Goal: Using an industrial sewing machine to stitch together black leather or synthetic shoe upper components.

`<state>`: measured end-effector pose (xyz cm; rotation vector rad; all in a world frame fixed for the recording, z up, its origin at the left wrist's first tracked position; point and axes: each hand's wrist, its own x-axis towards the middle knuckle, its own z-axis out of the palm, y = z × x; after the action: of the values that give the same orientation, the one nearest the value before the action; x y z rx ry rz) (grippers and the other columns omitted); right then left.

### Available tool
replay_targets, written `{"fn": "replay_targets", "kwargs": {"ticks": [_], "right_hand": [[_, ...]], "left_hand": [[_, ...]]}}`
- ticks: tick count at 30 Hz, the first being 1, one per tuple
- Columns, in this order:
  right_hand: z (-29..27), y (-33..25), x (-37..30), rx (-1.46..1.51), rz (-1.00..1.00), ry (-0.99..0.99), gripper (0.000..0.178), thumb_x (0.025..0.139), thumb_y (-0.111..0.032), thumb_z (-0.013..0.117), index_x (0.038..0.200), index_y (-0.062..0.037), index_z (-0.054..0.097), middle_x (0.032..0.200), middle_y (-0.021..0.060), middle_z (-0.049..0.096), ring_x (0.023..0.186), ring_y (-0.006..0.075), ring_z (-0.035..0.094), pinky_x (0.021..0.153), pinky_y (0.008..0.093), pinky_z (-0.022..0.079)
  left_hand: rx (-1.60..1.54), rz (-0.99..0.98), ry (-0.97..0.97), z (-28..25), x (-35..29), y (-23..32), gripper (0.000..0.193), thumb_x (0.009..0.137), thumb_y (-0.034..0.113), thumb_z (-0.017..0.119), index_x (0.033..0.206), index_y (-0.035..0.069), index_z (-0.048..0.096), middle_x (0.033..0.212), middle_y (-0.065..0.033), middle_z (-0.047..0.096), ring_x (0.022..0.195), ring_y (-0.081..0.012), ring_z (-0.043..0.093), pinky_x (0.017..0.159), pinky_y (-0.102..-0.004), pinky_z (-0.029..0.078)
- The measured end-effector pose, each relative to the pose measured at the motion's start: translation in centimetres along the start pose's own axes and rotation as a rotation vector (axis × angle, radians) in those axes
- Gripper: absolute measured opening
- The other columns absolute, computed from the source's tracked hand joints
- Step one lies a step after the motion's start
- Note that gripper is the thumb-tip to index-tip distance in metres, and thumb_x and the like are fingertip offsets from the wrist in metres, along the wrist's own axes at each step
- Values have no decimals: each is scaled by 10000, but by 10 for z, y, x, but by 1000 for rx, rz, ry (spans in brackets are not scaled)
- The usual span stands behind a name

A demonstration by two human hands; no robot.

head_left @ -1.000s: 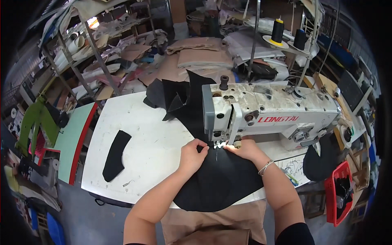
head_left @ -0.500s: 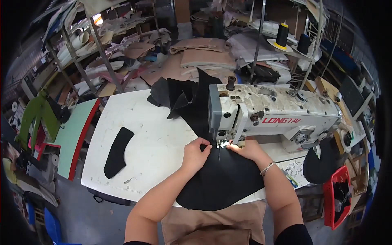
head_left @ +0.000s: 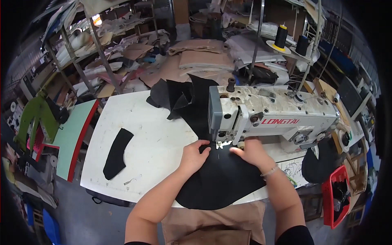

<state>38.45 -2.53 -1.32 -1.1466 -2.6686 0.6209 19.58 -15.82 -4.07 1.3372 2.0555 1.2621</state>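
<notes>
A large black fabric piece [head_left: 222, 179] lies under the presser foot [head_left: 221, 144] of a white sewing machine [head_left: 277, 110]. Its rounded near end hangs toward my lap. My left hand [head_left: 195, 156] rests on the cloth just left of the foot, forefinger and thumb apart. To the right of the foot, my right hand [head_left: 254, 154] lies on the same cloth with its thumb stretched out; its other fingers are partly hidden beneath the machine arm. Past the needle, more black fabric [head_left: 177, 96] sits bunched up. A small curved black piece [head_left: 118, 154] lies flat at left.
The white table [head_left: 143, 134] carries the machine. A green device [head_left: 38, 120] and a pale green, red-edged board [head_left: 75, 139] stand left. At right are a red basket [head_left: 337, 196] and another black piece [head_left: 320, 161]. Thread cones [head_left: 281, 36] stand behind the machine.
My right thumb has drawn back from the presser foot. The left thumb and forefinger have parted slightly. The tip of the bunched fabric beyond the needle has shifted left and sunk.
</notes>
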Motion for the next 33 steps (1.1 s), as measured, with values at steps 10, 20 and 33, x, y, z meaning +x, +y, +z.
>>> {"fn": "replay_targets", "kwargs": {"ticks": [10,20,33], "right_hand": [[-38,132,-97,-169,28,1014,154,797,-39,688,921,-12,600,1022,153,591,1008,322,551,925,409,425],[-52,177,-95,67,-608,849,402,852,-337,668,1069,1,670,971,230,683,977,357,648,815,395,518],[2,120,-139,-141,-348,833,618,848,-84,655,1393,14,382,1409,193,429,1286,326,444,1045,394,369]], "left_hand": [[-92,14,22,-8,1,-23,337,815,203,656,1112,44,662,880,-165,683,750,-211,641,717,-332,519],[-189,124,92,7,0,-29,366,748,92,665,1100,-5,636,1038,-186,660,946,-340,631,860,-387,504],[-154,243,27,15,8,-29,522,684,150,731,1172,30,589,1254,-217,539,1139,-371,534,964,-418,451]]}}
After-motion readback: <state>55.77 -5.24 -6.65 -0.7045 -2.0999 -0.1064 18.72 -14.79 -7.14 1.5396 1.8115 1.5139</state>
